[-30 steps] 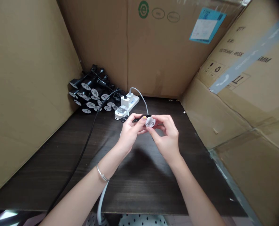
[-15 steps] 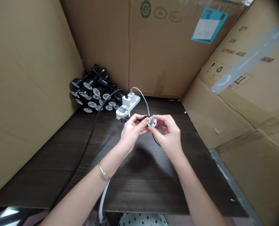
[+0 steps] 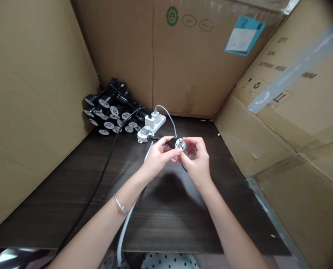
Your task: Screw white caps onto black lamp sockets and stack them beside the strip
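Two hands work close together over a dark wooden shelf (image 3: 172,220) walled with cardboard (image 3: 34,101). Seen from the hands, a heap of black plugs with white round faces (image 3: 109,112) lies at ten o'clock, a black cable (image 3: 101,186) runs from there toward seven o'clock, and a white power strip (image 3: 158,123) sits at eleven o'clock. The left hand (image 3: 158,158), with a silver bangle (image 3: 120,203) on its wrist, and the right hand (image 3: 197,160) together pinch a round black-and-white plug (image 3: 178,144) between their fingertips, at the shelf's centre.
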Tool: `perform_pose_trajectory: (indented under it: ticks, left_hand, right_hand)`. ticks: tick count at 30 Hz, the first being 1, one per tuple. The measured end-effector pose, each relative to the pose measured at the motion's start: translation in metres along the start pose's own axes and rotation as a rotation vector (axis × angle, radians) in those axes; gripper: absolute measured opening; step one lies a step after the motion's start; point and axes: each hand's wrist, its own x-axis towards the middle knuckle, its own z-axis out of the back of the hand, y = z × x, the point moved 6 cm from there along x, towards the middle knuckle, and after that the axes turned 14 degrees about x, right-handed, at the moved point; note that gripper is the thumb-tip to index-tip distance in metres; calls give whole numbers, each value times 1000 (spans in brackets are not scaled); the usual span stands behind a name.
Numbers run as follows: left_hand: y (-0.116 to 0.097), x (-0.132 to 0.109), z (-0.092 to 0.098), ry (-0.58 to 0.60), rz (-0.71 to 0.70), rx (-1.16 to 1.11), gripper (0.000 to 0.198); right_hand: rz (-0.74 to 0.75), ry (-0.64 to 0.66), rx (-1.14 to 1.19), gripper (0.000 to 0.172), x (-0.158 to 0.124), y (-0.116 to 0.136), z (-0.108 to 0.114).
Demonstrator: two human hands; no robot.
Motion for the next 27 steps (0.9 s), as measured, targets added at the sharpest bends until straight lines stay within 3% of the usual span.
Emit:
perform_pose_trajectory:
  ticks: [7,11,16,20,27]
  left_hand:
    - [-13,-4,-5,0,-111,142,36]
    - [-14,-5,-6,43,-110,121,34]
    - [-12,-5,-7,94,-104,59,30]
    - [-8,-6,-11,132,-53,54,38]
    - [-5,-8,-12,123,-131,216,35]
  right_hand:
    - [248,59,-81,21,-8,22,-9]
    - [277,63,-103,24,-8,30,-8]
    - [102,124,98,38,-5,28,-3]
    - [-86,42,363,34,-1,16,6]
    - [-167,158,198,23,-1,16,-5]
